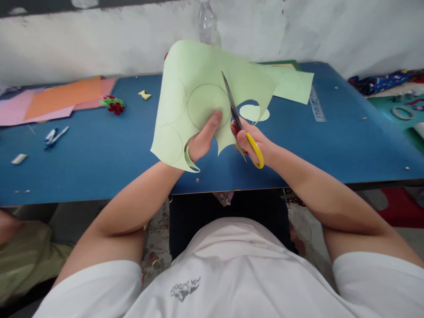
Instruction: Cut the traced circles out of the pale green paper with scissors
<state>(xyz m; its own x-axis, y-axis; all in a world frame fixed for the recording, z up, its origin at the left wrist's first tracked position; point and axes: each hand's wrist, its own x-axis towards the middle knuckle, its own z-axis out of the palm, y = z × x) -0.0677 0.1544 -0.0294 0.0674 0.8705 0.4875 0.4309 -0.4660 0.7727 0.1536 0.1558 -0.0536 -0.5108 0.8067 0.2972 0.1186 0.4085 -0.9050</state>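
Note:
My left hand (202, 140) pinches a light green paper sheet (198, 75) and holds it up above the blue table (99, 145), thumb pressed on a pencilled circle. Several circles are drawn on the sheet. My right hand (251, 143) grips yellow-handled scissors (239, 121). Their blades point up and away, lying against the sheet beside the circle's right edge. A cut-out green disc (253, 112) lies on the table behind the scissors.
Orange and pink sheets (62, 99) lie at the far left, with a small red-and-green paper flower (113, 104), a pen (56, 136), a clear ruler (316, 106), another green sheet (291, 84) and a plastic bottle (207, 22). Another person's hand (8, 223) shows at lower left.

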